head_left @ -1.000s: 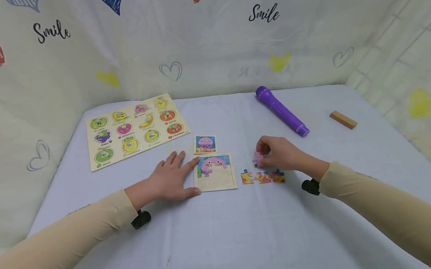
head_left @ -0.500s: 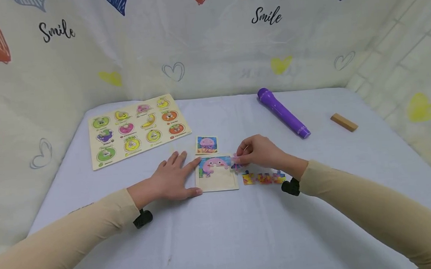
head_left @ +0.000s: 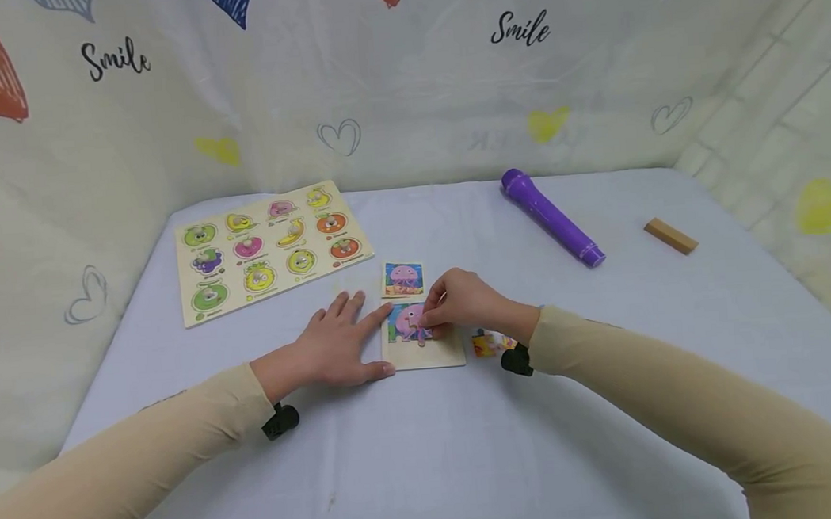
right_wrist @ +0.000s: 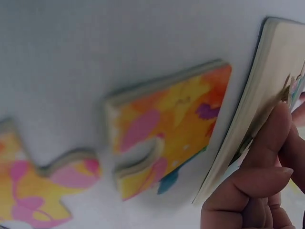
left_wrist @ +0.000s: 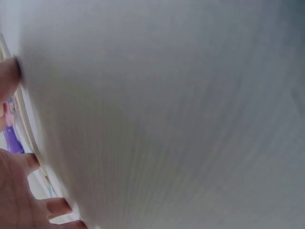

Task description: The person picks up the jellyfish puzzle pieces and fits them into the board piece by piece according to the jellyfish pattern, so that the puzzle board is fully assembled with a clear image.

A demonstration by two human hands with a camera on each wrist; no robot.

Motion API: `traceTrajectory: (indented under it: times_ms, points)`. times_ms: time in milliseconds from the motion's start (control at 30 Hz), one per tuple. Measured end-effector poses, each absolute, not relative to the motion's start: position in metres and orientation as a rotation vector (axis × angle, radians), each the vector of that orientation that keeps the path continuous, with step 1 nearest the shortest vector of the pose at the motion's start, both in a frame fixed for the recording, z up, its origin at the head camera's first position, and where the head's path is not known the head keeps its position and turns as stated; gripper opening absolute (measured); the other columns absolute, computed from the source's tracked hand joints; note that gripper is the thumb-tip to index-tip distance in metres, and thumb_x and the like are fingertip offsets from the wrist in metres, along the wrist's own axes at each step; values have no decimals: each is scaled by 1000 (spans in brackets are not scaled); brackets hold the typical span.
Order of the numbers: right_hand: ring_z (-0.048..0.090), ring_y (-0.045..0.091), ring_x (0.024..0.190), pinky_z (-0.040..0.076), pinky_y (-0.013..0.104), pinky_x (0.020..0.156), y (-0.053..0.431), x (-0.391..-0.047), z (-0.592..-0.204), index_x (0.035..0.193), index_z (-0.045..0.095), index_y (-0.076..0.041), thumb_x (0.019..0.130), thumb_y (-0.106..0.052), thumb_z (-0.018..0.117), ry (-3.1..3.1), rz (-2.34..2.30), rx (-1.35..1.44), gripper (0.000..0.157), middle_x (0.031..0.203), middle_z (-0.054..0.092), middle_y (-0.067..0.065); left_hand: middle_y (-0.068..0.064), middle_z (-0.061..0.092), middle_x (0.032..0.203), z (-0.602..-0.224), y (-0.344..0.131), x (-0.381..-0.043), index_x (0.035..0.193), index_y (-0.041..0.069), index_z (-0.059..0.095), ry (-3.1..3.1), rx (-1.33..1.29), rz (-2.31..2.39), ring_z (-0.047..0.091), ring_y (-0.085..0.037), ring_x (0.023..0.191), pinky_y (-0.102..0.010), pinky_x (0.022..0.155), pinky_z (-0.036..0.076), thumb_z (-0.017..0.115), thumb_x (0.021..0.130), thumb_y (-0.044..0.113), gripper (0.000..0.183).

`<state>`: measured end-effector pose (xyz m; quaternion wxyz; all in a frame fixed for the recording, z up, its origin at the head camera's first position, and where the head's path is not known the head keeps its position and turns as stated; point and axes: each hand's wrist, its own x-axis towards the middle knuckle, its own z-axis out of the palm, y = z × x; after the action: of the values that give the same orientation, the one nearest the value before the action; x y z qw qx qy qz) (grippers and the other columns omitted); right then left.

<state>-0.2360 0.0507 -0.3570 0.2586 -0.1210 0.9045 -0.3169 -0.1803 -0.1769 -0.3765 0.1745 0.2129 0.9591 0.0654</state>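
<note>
My left hand (head_left: 331,348) lies with its fingers spread on the cloth. Its thumb and index fingertip are at the left edge of a small wooden puzzle tray (head_left: 425,359). Along the tray's upper part lie fitted pieces of a pink octopus picture. My right hand (head_left: 464,300) pinches a pink puzzle piece (head_left: 421,337) over the tray, just under the octopus face; the fingers partly cover it. Beside the tray lie loose orange-and-yellow puzzle pieces (right_wrist: 176,119), partly hidden by the right wrist in the head view. Above the tray is a small octopus picture card (head_left: 403,279).
A fruit puzzle board (head_left: 272,252) lies at the back left. Toward the back right are a purple microphone-shaped toy (head_left: 552,217) and a small wooden block (head_left: 671,236). A white cloth (head_left: 371,461) covers the table, with a printed curtain (head_left: 419,92) behind it.
My right hand has carried the pink puzzle piece left, from beside the tray to over it. The left hand has stayed at the tray's left edge.
</note>
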Motion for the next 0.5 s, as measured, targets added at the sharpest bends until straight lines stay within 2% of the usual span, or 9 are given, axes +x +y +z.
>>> traceTrajectory:
  times_ms: [500]
  points:
    - [68,14,65,45,21,59,39,-239,-353,84,71,-9,90,-24,81,2517,-667,-312,20,72,72,5,-25,16,169,-376,-176,-182,165,24,23,2714,612,175,14,-50,155,-70,118,25,62,93,62,90]
